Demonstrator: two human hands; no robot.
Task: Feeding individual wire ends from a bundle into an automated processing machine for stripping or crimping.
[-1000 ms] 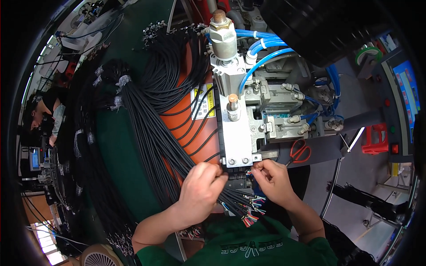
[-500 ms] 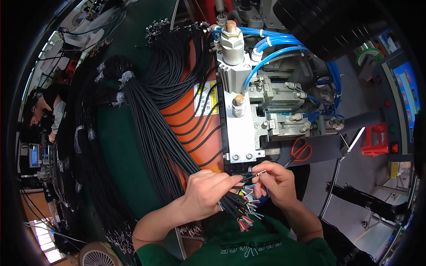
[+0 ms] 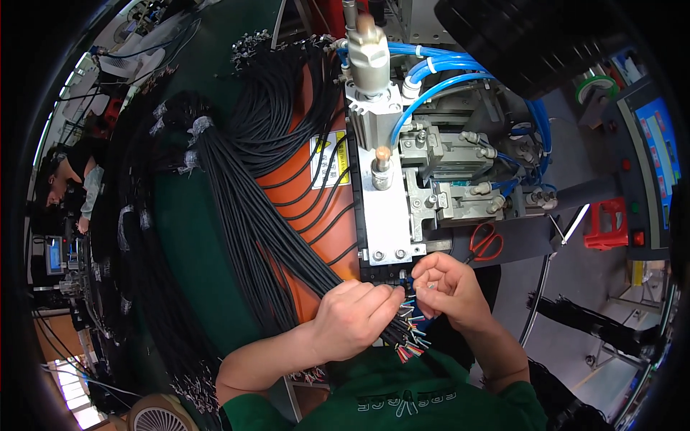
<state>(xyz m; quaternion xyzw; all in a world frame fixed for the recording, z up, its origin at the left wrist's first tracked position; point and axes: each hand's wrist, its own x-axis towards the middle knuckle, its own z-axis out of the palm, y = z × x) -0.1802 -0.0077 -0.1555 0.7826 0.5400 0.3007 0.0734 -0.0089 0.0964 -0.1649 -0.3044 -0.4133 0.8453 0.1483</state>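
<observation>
My left hand [image 3: 357,316] is closed around black cables in front of the machine's metal block [image 3: 388,215]. Past its fingers fan out the stripped cable ends [image 3: 411,345], with thin red, white, blue and yellow wires. Close beside it, my right hand [image 3: 454,293] has thumb and forefinger pinched together; whatever lies between them is too small to make out. Both hands' fingertips are near the dark slot [image 3: 384,274] under the block. The long bundle of black cables [image 3: 248,201] runs from the upper left down to my left hand.
Single black cables cross the orange surface [image 3: 338,248] into the machine. Red-handled scissors [image 3: 486,242] lie right of the block. Blue air hoses [image 3: 445,65] arch over the cylinders. A control panel [image 3: 650,158] and a red stool [image 3: 605,224] stand right; a person [image 3: 79,179] sits far left.
My left hand has moved slightly right, toward my right hand. The cable end that showed between both hands is now hidden. The rod atop the machine's cylinder is blurred and sits higher.
</observation>
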